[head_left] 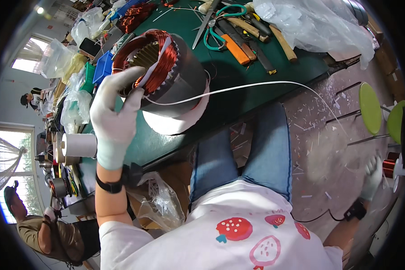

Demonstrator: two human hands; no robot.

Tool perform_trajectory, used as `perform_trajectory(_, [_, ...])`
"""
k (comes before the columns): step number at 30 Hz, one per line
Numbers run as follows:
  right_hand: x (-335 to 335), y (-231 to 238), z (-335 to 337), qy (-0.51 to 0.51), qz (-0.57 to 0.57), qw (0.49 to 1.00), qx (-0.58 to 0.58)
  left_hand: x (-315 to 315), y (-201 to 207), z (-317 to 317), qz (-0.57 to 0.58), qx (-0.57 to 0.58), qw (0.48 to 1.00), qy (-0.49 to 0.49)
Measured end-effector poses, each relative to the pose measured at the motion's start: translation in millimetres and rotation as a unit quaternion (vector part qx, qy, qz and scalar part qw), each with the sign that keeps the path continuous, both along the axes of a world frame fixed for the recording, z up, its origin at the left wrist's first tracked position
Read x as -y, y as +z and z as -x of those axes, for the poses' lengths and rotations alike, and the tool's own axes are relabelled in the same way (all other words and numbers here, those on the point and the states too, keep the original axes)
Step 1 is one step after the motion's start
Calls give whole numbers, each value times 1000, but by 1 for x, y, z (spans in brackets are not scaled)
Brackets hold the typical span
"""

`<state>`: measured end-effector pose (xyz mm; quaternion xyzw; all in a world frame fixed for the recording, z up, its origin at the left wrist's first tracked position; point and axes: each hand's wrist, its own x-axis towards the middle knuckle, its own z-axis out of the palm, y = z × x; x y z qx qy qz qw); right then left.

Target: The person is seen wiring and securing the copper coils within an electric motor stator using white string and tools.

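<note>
A motor stator (180, 81) with a dark grey shell and red-brown copper windings (164, 67) lies tilted on a white round base (177, 121) at the bench edge. My gloved left hand (114, 110) closes its thumb and fingers on the near rim of the winding. From beside that thumb a white cord (256, 84) arcs across to the right and fades in a blur over the floor. Far to the right, my gloved right hand (371, 177) is stretched out beside a spool of copper wire (390, 167). Its fingers are small and smeared, so any grip on the cord is unclear.
Teal-handled scissors (211, 33), several hammers and an orange-handled tool (235, 48) lie on the green bench (265, 90). Clear plastic bags (315, 27) spread at the back right. A white spool (78, 145) stands left. Green stools (370, 108) stand right. Two other people are at left.
</note>
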<state>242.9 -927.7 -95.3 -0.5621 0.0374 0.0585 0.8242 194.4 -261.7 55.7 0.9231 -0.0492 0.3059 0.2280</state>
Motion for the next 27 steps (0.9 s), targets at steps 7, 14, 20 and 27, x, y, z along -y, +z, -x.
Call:
perform_trajectory(7, [-310, 101, -13, 218, 245, 942, -72, 4, -7, 1, -103, 54, 993, 1])
perform_trajectory(14, [-438, 80, 3, 475, 156, 863, -79, 0, -9, -8, -75, 56, 995, -32])
perform_trajectory(20, [-445, 128, -3, 441, 12, 890, -116, -3, -7, -4, -86, 61, 994, -28])
perform_trajectory(27, [-476, 110, -14, 416, -82, 903, -64, -5, 18, -10, -20, -36, 998, -53])
